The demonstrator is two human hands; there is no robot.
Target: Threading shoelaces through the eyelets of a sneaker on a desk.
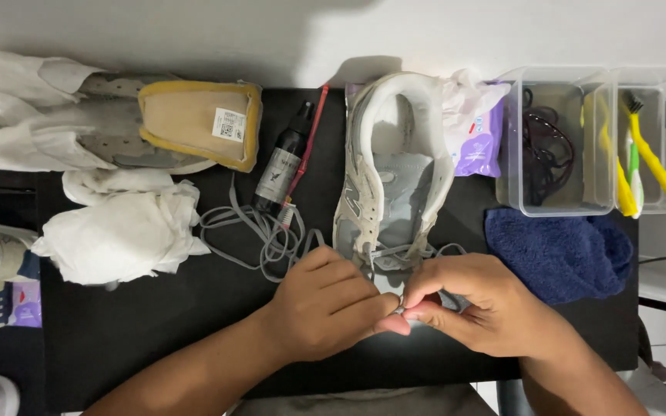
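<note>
A grey and white sneaker (395, 177) lies on the black table (163, 323) with its toe toward me. A grey shoelace (260, 231) runs from its front eyelets and trails in loops to the left. My left hand (325, 304) and my right hand (475, 304) meet just below the toe. Both pinch the lace end between thumb and fingertips at the same spot. The toe of the shoe is partly hidden behind my fingers.
A dark spray bottle (280, 166) and a red-handled brush (306, 154) lie left of the sneaker. Crumpled white tissues (121, 231) and a second shoe with a tan insole (194, 123) sit at left. A blue towel (560, 254), wipes pack (478, 135) and clear bins (556, 139) holding yellow brushes (657, 166) are at right.
</note>
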